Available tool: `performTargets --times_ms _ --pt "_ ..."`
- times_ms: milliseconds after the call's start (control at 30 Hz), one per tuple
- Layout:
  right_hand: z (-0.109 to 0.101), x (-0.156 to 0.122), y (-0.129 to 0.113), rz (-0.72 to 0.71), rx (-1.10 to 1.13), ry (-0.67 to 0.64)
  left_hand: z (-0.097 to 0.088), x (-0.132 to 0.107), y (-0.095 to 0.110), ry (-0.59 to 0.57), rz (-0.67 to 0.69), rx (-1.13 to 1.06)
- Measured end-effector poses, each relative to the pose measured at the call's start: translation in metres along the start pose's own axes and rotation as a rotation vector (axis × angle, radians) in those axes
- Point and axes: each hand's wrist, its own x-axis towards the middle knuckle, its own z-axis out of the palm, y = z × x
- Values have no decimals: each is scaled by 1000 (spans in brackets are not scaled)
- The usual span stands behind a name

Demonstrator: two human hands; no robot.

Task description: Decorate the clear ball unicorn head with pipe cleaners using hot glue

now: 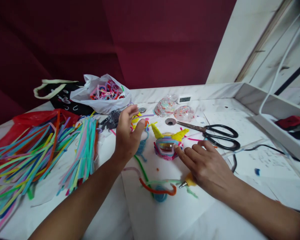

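A small pipe-cleaner figure [168,146] stands on the white paper. It has two yellow pointed horns and a shiny, clear window at its front. My right hand [202,163] reaches in from the right, its index finger stretched to the figure's front right side and the other fingers loosely bent; I see nothing held in it. Partly hidden beneath that hand is a yellow hot glue gun [190,180] with a metal tip. To the figure's left, my left hand [128,135] is raised with thumb and fingers apart, holding nothing. Behind it lies a blue pipe-cleaner piece [141,147].
Black-handled scissors [207,130] lie behind my right hand. Clear speckled domes [166,106] and a small digital clock [184,99] stand farther back. Loose pipe cleaners [37,156] spread at left, before a white bag [102,100]. An orange pipe cleaner [157,190] lies in front.
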Motion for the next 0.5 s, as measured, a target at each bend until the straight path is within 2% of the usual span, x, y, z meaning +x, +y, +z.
performTargets --times_ms 67,133,300,500 --pt "1 -1 1 5 6 -1 -3 -11 -11 34 -166 -120" --pt "1 -2 2 10 12 -4 -5 -21 -18 21 -253 -113" --pt "1 -2 3 26 24 -4 -7 -36 -16 -149 -285 14" --pt "2 -6 5 46 44 -11 2 -49 -12 -323 -298 156"
